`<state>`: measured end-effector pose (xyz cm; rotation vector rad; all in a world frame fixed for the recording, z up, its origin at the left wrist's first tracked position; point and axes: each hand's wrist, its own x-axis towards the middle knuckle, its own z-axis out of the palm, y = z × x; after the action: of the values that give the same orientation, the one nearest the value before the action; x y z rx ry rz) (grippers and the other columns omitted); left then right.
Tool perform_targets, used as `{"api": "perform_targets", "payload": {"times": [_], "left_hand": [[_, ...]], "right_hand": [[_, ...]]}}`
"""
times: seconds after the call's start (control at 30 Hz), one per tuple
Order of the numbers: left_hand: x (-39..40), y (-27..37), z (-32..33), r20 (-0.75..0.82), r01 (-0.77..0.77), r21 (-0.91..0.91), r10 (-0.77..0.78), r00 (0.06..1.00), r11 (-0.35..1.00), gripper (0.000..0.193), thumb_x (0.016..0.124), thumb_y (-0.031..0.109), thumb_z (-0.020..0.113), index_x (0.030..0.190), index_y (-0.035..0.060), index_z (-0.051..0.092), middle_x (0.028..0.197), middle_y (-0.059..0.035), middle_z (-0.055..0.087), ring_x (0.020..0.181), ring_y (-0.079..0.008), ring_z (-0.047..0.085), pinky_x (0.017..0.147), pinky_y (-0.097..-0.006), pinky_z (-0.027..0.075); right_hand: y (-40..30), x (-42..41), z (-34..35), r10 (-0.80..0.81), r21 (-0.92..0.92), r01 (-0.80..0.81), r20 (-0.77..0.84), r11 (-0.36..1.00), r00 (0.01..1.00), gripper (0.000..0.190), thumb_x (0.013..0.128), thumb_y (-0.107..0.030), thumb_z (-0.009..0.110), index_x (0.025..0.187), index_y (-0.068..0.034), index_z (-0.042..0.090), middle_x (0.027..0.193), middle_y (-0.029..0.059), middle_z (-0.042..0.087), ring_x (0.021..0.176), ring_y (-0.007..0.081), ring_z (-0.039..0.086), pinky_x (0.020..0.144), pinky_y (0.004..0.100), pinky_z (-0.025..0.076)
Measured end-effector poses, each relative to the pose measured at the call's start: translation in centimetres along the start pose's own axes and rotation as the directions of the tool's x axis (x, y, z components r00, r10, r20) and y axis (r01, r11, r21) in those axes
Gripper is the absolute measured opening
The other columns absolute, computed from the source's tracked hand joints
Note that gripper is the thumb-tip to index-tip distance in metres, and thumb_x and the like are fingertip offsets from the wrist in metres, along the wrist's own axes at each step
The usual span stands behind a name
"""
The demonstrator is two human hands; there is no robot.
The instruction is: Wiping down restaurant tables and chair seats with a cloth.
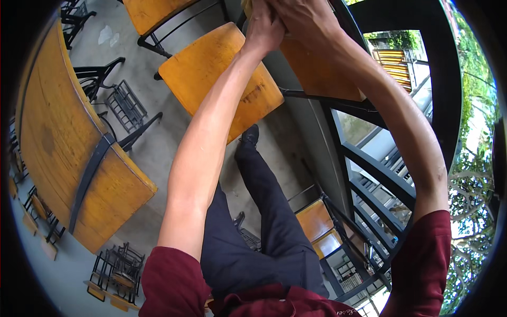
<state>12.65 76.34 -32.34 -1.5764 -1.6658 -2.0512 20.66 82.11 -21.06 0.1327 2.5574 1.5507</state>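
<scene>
My left hand (266, 29) and my right hand (304, 15) are close together at the top edge of the view, with both arms stretched forward. They lie by the upper part of the wooden backrest (317, 71) of a metal-framed chair. A pale yellowish piece (247, 7) shows beside my left hand; what it is cannot be made out. My fingers are partly cut off by the picture's edge, so their grip is hidden. Below my left forearm is the worn wooden seat (206, 67) of that chair, with dark scuffs.
To the left stands a long wooden table (51, 130) with a dark metal band. Another wooden seat (154, 14) is at the top. Dark window bars (380, 170) line the right side. My shoe (250, 135) rests on the concrete floor by the seat. Stacked chairs (121, 273) stand lower left.
</scene>
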Motion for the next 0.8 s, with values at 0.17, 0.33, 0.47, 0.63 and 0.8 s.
{"api": "perform_targets", "payload": {"times": [0.17, 0.33, 0.47, 0.63, 0.8], "left_hand": [[-4.5, 6.4, 0.2, 0.310, 0.609, -0.232, -0.535, 0.786, 0.759, 0.074, 0.091, 0.007, 0.050, 0.155, -0.0153, 0.020, 0.161, -0.0413, 0.019, 0.152, -0.0563, 0.015, 0.129, -0.0545, 0.013], [-13.4, 16.6, 2.4, 0.309, 0.672, -0.264, -0.600, 0.738, 0.692, 0.075, 0.096, 0.006, 0.050, 0.157, -0.0153, 0.012, 0.163, -0.0410, 0.014, 0.154, -0.0549, 0.010, 0.129, -0.0517, 0.012], [-14.1, 20.3, 3.9, 0.235, 0.726, -0.274, -0.688, 0.687, 0.631, 0.078, 0.099, 0.013, 0.053, 0.158, -0.0145, 0.011, 0.164, -0.0409, 0.010, 0.155, -0.0538, 0.007, 0.128, -0.0531, 0.011], [-7.4, 15.3, 5.5, 0.029, 0.689, -0.207, -0.700, 0.714, 0.694, 0.086, 0.100, 0.030, 0.056, 0.159, -0.0126, 0.011, 0.165, -0.0401, 0.007, 0.155, -0.0555, 0.007, 0.128, -0.0553, 0.011], [-0.5, 4.8, 4.2, -0.121, 0.652, -0.145, -0.668, 0.735, 0.744, 0.089, 0.098, 0.033, 0.057, 0.160, -0.0123, 0.012, 0.165, -0.0396, 0.008, 0.154, -0.0550, 0.008, 0.129, -0.0543, 0.010]], "right_hand": [[0.1, -7.3, -4.9, -0.073, 0.234, 0.065, 0.025, 0.970, 0.997, 0.076, 0.090, -0.032, 0.057, 0.157, -0.003, 0.039, 0.165, 0.0104, 0.037, 0.155, 0.0280, 0.029, 0.131, 0.0449, 0.017], [1.4, -14.5, -7.7, -0.518, 0.297, 0.440, 0.277, 0.847, 0.809, 0.081, 0.088, -0.030, 0.059, 0.160, -0.002, 0.035, 0.166, 0.0120, 0.035, 0.157, 0.0270, 0.026, 0.130, 0.0437, 0.020], [3.5, -14.1, -7.5, -0.616, 0.501, 0.463, 0.191, 0.731, 0.765, 0.071, 0.088, -0.021, 0.061, 0.155, -0.003, 0.044, 0.164, 0.0117, 0.039, 0.157, 0.0274, 0.028, 0.128, 0.0428, 0.026], [8.2, -5.2, -4.4, -0.386, 0.615, 0.327, -0.039, 0.717, 0.922, 0.065, 0.086, -0.015, 0.071, 0.148, -0.009, 0.054, 0.163, 0.0103, 0.041, 0.153, 0.0268, 0.037, 0.125, 0.0439, 0.035], [7.9, 4.8, -3.2, -0.395, 0.525, 0.367, -0.064, 0.768, 0.917, 0.063, 0.086, -0.023, 0.070, 0.144, -0.004, 0.055, 0.152, 0.0122, 0.052, 0.147, 0.0336, 0.041, 0.125, 0.0465, 0.028]]}}
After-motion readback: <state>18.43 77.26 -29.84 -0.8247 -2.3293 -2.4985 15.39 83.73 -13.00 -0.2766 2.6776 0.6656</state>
